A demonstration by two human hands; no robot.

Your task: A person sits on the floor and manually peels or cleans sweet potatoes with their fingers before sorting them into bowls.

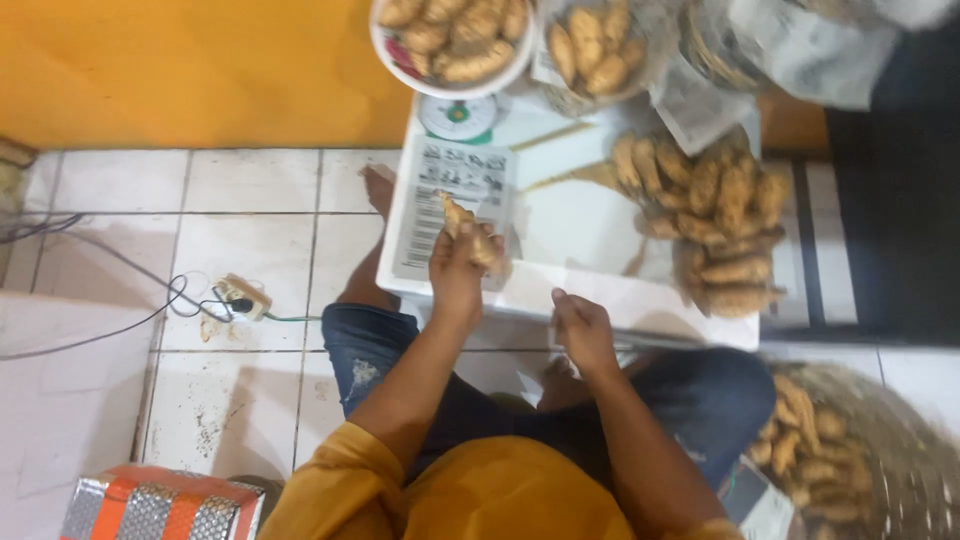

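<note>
My left hand (462,268) is raised over the near edge of a low white table (570,230) and is closed around a pale brown tuber (462,222) that sticks up out of the fist. My right hand (584,330) rests at the table's front edge with its fingers curled; nothing shows in it. A pile of similar tubers (712,220) lies on the right side of the table. A white bowl (452,38) filled with tubers sits on a small dial scale (458,117) at the table's far end.
A printed sheet (455,200) lies flat under my left hand. Bags of tubers (597,48) stand behind the table, and a sack of them (830,450) sits on the tiled floor at right. A power strip with cables (240,296) lies left, an orange-and-silver box (160,505) near left.
</note>
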